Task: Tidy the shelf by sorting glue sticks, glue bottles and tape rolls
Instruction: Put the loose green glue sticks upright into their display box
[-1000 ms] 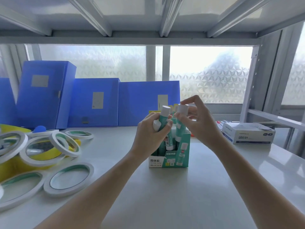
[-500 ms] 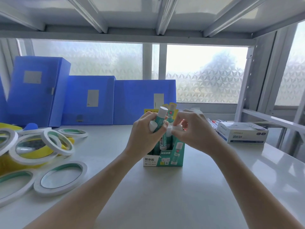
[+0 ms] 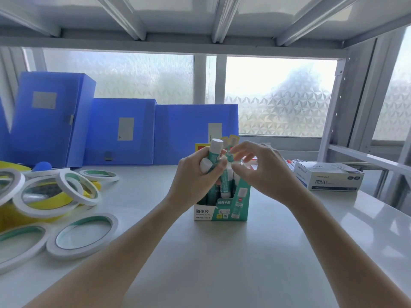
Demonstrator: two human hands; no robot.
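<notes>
Shelf: room and obstacles
Bare shelf (image 3: 222,263) before glue box (image 3: 220,210); tape rolls (image 3: 82,236) crowd left, folders (image 3: 124,132) block rear, paperclip box (image 3: 329,176) right.

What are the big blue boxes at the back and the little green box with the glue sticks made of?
The tall blue file boxes look like plastic: see-through where window light glows through them. The small green-and-white display box looks like printed cardboard: thin flat walls, matte, with labels printed on.

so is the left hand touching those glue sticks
Touching: the head view shows the left hand wrapped around the glue sticks above the box.
</notes>
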